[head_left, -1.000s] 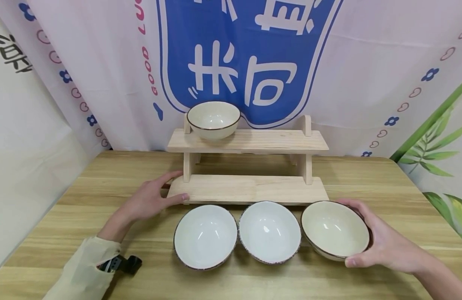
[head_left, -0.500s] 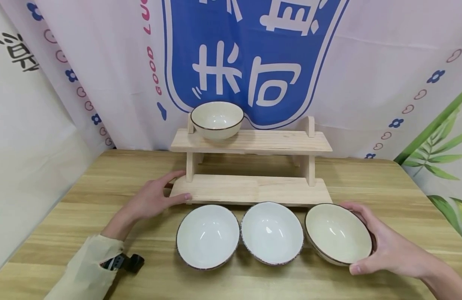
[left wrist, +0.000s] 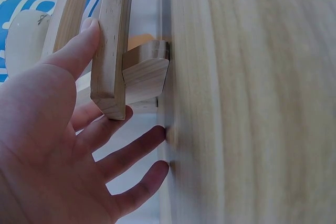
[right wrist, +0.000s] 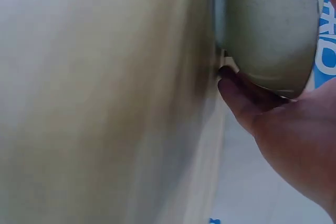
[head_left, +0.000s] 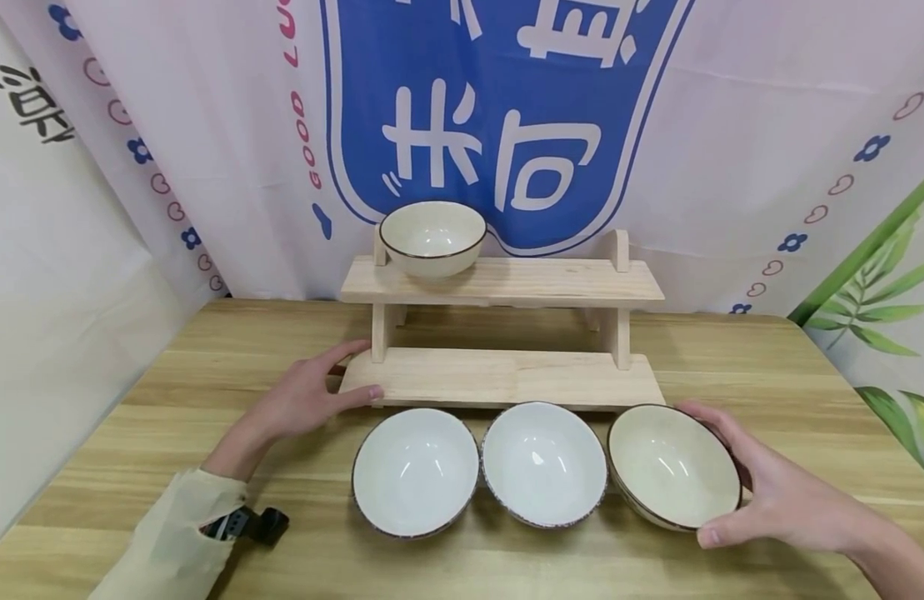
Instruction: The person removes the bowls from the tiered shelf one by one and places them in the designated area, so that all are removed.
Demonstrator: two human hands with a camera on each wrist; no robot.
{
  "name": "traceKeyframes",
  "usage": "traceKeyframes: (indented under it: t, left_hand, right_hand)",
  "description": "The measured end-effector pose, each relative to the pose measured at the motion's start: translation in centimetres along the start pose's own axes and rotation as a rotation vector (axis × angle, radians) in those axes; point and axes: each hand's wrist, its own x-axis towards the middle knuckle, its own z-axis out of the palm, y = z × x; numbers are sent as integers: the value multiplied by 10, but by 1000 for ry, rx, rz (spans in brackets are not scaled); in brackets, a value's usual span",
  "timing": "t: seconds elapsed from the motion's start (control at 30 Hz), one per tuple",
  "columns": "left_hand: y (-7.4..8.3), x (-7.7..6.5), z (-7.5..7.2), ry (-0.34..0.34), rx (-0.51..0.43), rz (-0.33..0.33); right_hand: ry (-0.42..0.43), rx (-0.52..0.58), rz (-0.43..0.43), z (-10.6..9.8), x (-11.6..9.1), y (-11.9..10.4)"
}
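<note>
In the head view my left hand (head_left: 300, 400) holds the left end of a two-tier wooden display shelf (head_left: 462, 375). The left wrist view shows the thumb on top of the lower board (left wrist: 111, 51) and fingers beneath its end, the outer fingers spread. My right hand (head_left: 769, 492) grips a cream bowl (head_left: 675, 467) with a brown rim by its right side, thumb at the front. In the right wrist view fingers lie against this bowl's outer wall (right wrist: 273, 30). To its left stand two white bowls, the middle one (head_left: 544, 465) and the left one (head_left: 417, 472).
Another cream bowl (head_left: 433, 242) sits at the left of the upper shelf board (head_left: 551, 282). All stands on a wood-grain table (head_left: 297, 533). A printed curtain (head_left: 716, 167) hangs close behind the shelf.
The head view has shifted slightly. Both hands keep their holds, and the bowls and shelf stay in about the same places.
</note>
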Motion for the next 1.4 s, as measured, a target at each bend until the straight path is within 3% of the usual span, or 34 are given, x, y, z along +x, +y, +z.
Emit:
traceKeyframes:
  t: [0.27, 0.63, 1.03, 1.4]
  left_hand:
    - [0, 0, 0, -1, 8, 1]
    - [-1, 0, -1, -7, -2, -6]
    - [1, 1, 0, -2, 2, -3]
    - [0, 1, 1, 3, 12, -4]
  right_hand:
    - [135, -111, -24, -17, 18, -11]
    - [260, -20, -57, -25, 69, -52]
    - [207, 42, 76, -24, 134, -95]
    - [186, 127, 74, -11, 190, -120]
